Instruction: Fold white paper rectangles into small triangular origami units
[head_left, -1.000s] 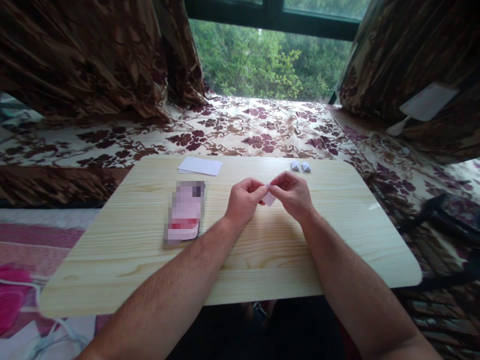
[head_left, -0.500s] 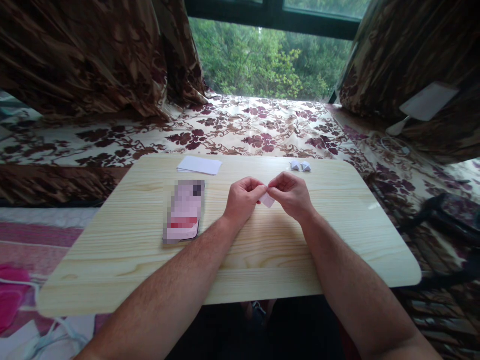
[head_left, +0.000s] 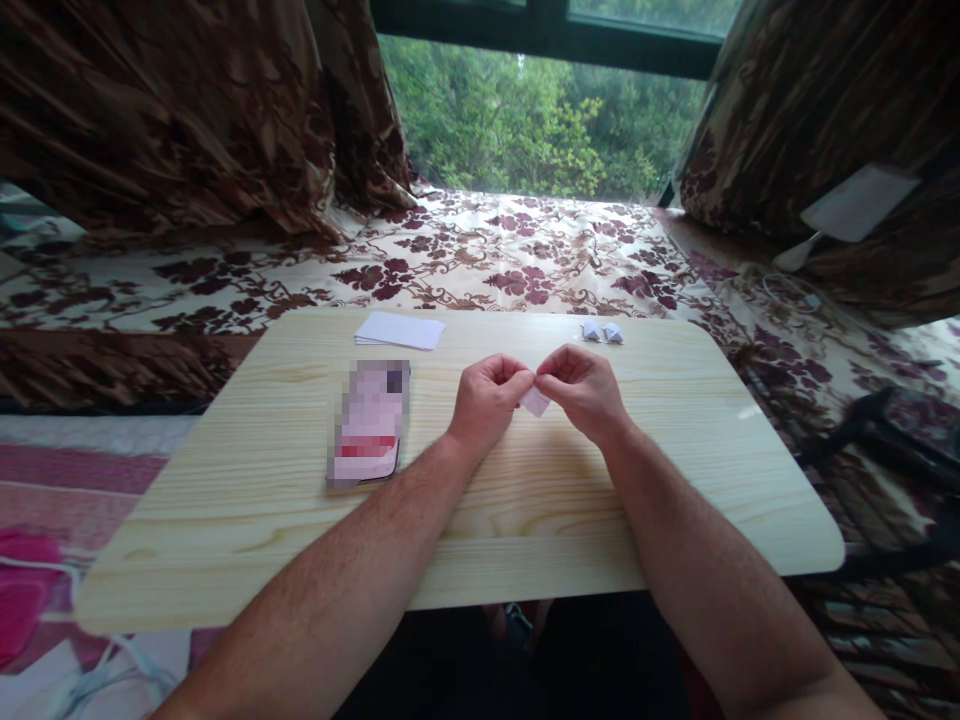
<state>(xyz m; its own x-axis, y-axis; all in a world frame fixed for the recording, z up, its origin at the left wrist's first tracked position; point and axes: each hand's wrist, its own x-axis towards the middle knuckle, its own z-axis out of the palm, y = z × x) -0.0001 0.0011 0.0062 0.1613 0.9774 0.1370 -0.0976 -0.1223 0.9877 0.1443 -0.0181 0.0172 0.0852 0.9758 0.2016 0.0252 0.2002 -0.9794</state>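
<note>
A small piece of folded white paper [head_left: 535, 402] is pinched between my two hands above the middle of the table. My left hand [head_left: 486, 398] grips its upper left edge between thumb and fingers. On the other side, my right hand [head_left: 582, 390] pinches the paper close to the left thumb tip, so the fingertips nearly meet. Part of the paper is hidden behind the fingers. Beyond my right hand, two small folded white paper pieces [head_left: 602, 332] with raised peaks sit side by side near the far edge.
A stack of white paper sheets [head_left: 401, 331] lies at the table's far left. Nearer stands a blurred pinkish phone-like object [head_left: 369, 422], lying flat. The wooden table [head_left: 225, 480] borders a flower-patterned cloth ledge [head_left: 517, 250]. A dark chair-like frame [head_left: 885, 440] is at the right.
</note>
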